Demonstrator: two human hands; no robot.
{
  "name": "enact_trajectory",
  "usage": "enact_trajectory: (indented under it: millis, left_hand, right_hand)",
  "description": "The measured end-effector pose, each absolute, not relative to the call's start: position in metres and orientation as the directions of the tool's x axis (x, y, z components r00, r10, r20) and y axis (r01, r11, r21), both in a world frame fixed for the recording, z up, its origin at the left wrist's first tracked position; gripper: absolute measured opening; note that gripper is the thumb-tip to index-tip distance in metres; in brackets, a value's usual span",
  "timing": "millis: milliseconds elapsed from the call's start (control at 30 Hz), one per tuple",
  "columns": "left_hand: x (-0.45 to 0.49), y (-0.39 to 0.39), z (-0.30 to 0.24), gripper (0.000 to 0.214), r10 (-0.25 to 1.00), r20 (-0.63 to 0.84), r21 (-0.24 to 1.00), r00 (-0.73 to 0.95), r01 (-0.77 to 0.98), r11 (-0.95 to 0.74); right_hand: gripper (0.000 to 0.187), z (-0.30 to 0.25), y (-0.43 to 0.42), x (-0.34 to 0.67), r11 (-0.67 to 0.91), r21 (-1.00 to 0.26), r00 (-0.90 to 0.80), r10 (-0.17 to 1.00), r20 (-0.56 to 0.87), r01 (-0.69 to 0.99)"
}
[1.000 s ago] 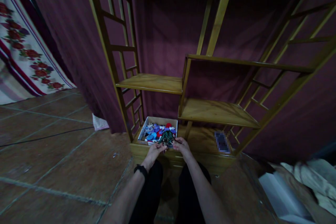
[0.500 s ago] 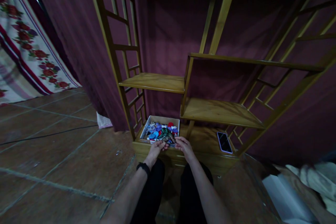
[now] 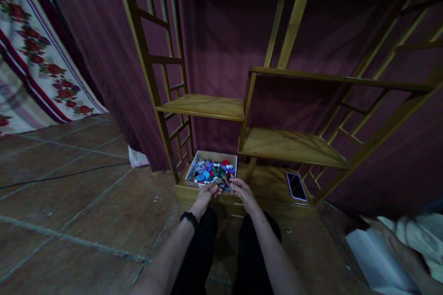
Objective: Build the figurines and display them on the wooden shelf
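A shallow box stands on the low shelf, filled with small colourful pieces: blue discs, purple and white bits and a red round piece. At its front edge lies a tangled dark green and brown strand. My left hand, a black band on its wrist, is closed in a pinch at the near end of this strand. Opposite it, my right hand pinches at the strand's right side. The fingertips are too small to show exactly what each one grips.
Around the box rises a wooden shelf unit with posts and stepped boards. A phone lies on the low shelf to the right. Drawers are below, near my knees. A dark cable crosses the tiled floor at left.
Both hands stay at the box's front edge in nearly the same pinch. The view has shifted very slightly; nothing else has visibly moved.
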State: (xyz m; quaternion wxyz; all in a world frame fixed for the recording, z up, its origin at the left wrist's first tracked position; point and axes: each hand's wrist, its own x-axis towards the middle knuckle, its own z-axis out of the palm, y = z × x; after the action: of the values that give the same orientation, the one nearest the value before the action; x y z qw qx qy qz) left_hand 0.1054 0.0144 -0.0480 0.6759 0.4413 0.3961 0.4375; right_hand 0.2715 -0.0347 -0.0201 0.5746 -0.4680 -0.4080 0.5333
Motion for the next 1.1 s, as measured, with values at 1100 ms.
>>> enact_trajectory:
  millis: [1100]
  left_hand:
    - [0.11, 0.002, -0.035, 0.039, 0.919, -0.058, 0.982, 0.389, -0.142, 0.122]
  right_hand:
    - [0.033, -0.04, -0.025, 0.269, -0.138, -0.981, 0.303, 0.937, -0.173, -0.135]
